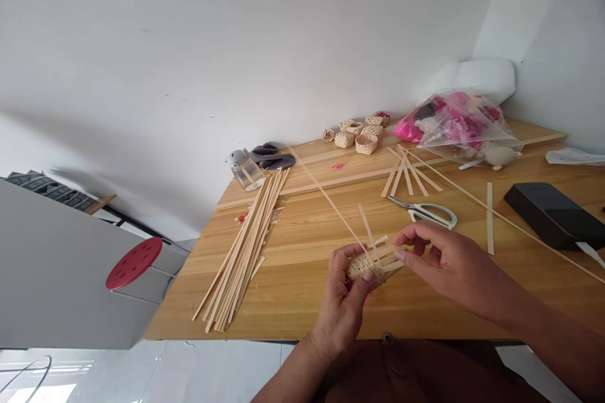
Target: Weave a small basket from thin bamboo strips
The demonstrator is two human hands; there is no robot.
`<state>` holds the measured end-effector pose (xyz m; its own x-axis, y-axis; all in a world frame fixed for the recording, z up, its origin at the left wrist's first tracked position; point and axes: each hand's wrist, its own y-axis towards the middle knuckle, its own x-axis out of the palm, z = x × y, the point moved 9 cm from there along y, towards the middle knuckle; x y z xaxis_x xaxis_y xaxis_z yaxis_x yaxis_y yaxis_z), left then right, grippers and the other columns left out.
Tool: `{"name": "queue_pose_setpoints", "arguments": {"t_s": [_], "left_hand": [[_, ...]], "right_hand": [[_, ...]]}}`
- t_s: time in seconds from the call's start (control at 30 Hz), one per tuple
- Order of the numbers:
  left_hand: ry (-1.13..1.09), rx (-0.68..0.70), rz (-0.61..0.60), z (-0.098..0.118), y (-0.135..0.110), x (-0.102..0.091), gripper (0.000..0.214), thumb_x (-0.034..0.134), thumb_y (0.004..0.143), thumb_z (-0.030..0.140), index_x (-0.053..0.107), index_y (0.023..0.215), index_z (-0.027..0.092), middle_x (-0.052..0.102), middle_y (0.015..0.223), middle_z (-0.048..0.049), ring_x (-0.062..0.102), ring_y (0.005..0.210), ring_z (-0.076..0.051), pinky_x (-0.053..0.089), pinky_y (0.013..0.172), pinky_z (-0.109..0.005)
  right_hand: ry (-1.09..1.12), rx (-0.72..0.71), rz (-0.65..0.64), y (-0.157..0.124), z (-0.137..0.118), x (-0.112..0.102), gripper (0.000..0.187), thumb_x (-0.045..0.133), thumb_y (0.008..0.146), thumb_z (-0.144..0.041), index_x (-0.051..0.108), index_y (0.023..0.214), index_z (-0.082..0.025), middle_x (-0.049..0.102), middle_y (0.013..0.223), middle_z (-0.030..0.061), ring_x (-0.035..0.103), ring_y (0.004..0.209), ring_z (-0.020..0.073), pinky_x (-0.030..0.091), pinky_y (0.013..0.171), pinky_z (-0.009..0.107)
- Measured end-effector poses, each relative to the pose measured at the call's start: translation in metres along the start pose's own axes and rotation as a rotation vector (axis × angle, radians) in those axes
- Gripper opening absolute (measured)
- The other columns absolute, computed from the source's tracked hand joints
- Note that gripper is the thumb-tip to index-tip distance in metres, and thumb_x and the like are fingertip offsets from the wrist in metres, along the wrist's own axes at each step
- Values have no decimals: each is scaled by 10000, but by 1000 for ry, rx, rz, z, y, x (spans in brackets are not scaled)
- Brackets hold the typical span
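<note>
My left hand (343,293) is wrapped round a small, partly woven basket (363,266) of pale flat strips, with the thumb pressed on its near side. Several loose strip ends stick out of the weave, and one long thin strip (331,201) rises from it toward the back left. At the basket's right side, my right hand (435,258) pinches a flat strip (388,259) between thumb and forefinger. Part of the weave is hidden by my fingers. Just beyond my right hand lie scissors (432,214) with pale handles.
A bundle of long strips (246,252) lies at the left on the wooden table (302,227). Small finished baskets (366,141) and a bag of pink yarn items (458,123) stand at the back. A black box (553,214) sits right; a red stool (135,263) stands left.
</note>
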<state>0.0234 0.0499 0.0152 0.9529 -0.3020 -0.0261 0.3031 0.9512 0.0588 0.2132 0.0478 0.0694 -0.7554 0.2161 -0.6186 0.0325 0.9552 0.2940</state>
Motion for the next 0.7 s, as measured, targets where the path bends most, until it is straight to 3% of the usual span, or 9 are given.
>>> {"name": "queue_pose_setpoints", "arguments": {"t_s": [0.17,0.33,0.47,0.6,0.7], "left_hand": [[157,94,69,1,1,0,319,602,967,404,618,1255,267,633,1165,-85,595,1127,-251,532,978,-393],[124,140,41,-6,4,6,276,637,959,316,594,1225,258,538,1314,-96,509,1276,-250,437,1112,-396],[123,123,27,-14,5,7,237,629,967,283,596,1201,268,510,1343,-92,493,1301,-244,458,1073,-363],[145,148,58,-16,7,3,233,629,964,264,580,1192,263,490,1351,-105,491,1306,-253,503,983,-334],[170,163,66,-16,9,2,215,622,964,248,570,1172,265,478,1358,-106,501,1298,-249,515,934,-312]], "right_hand": [[192,174,-177,-3,27,20,189,699,835,-424,659,898,-250,718,813,19,667,724,207,540,643,317],[388,271,-240,-4,47,38,305,766,768,-406,702,1009,-231,752,951,51,709,871,250,584,746,343],[460,327,-368,-5,55,57,301,781,774,-410,722,1008,-230,755,985,37,699,871,236,561,736,322],[405,382,-311,-2,65,58,350,832,721,-450,707,949,-216,740,955,43,678,902,254,537,781,354],[503,418,-399,-7,62,69,332,780,788,-491,737,962,-212,757,958,53,684,926,267,530,835,386]]}}
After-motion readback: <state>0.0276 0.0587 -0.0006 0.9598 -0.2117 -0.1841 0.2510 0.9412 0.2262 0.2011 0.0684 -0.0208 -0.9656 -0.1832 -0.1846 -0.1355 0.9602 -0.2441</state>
